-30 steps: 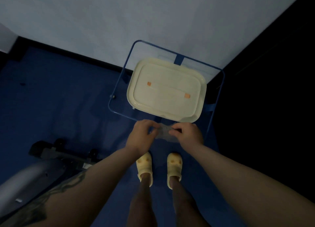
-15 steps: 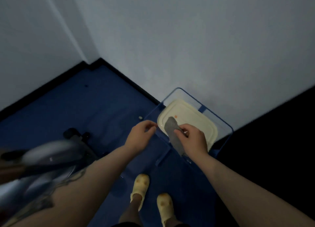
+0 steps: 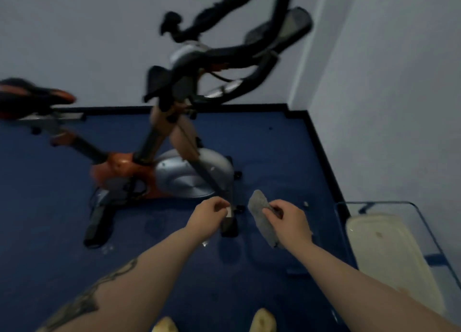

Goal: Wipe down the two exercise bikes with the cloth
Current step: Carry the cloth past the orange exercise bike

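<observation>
An orange and grey exercise bike (image 3: 159, 167) stands on the blue floor ahead of me, its black handlebars (image 3: 224, 49) high at the centre and its saddle (image 3: 32, 94) at the far left. My right hand (image 3: 287, 219) is shut on a grey cloth (image 3: 262, 214) that hangs down in front of the bike's front base. My left hand (image 3: 209, 215) hovers beside it with fingers curled and nothing clearly in them. Only one bike is in view.
A clear blue-edged bin (image 3: 424, 222) with a cream lid (image 3: 389, 252) sits on the floor at the right against the white wall (image 3: 386, 107). My pale shoes (image 3: 262, 321) show at the bottom edge. Blue floor lies between me and the bike.
My view has swung left from the bin to the bike. The cloth, first held by both hands, now hangs from my right hand alone; my left hand has let go.
</observation>
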Motion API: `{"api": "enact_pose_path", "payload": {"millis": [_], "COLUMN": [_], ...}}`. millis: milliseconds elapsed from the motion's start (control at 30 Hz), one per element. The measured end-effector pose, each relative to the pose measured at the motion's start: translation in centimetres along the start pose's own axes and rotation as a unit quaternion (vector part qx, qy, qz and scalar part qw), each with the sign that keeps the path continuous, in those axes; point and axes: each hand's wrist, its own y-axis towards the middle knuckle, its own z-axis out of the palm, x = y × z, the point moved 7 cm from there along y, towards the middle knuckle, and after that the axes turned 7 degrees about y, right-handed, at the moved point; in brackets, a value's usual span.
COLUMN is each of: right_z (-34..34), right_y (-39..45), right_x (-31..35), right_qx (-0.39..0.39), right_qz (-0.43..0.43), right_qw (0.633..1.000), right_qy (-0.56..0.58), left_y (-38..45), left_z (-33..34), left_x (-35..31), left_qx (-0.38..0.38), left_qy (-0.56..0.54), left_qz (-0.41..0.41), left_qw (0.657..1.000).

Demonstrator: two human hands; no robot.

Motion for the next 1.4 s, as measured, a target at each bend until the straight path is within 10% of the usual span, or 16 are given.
{"api": "enact_pose_path", "payload": {"millis": [633,1400], "right_z": [35.4,71.6], "right_y": [-6.3,4.3], "right_x": [26.1,52.4], "right_qx": [0.109,0.277], "right_qz": [-0.068,-0.144], "right_qw": [0.99,0.95], "right_qy": [0.059,-0.015], "left_y": [-13.7,-5.8], "left_z": [-29.4,-59.5], "left_x": [30.3,55.2], "left_qx": [-0.177,-0.252], "left_qy": [-0.05,-0.109], "left_qz": [-0.095,-0.19], "left_qw": [0.978,0.943]}}
